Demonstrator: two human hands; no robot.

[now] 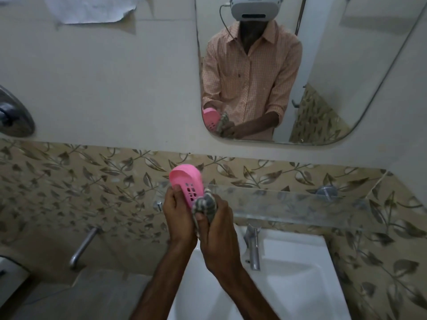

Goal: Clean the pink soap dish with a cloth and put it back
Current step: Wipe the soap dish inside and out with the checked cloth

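Head view: the dish [187, 183], pink and pierced with small slots, is held up in the air in front of the leaf-patterned tiles, over the back left corner of the basin [288, 285] and just before the left end of the glass shelf [300, 204]. It is tilted on end, its hollow side turned toward the camera. It is gripped at its lower end by the left hand [179, 211], whose thumb is laid against the near rim. A checked cloth [205, 203] is bunched up and clutched in the right hand [217, 227], with fingers curled round it, and is pressed against the lower right edge of the dish. The two hands are touching each other. A chrome tap [253, 245] is mounted at the back edge of the basin, just right of the right wrist. A mirror [346, 65] is fixed on the wall above the shelf, and the dish and cloth are reflected in its lower left corner. A second spout [83, 245] is set in the tiles well left of the basin.
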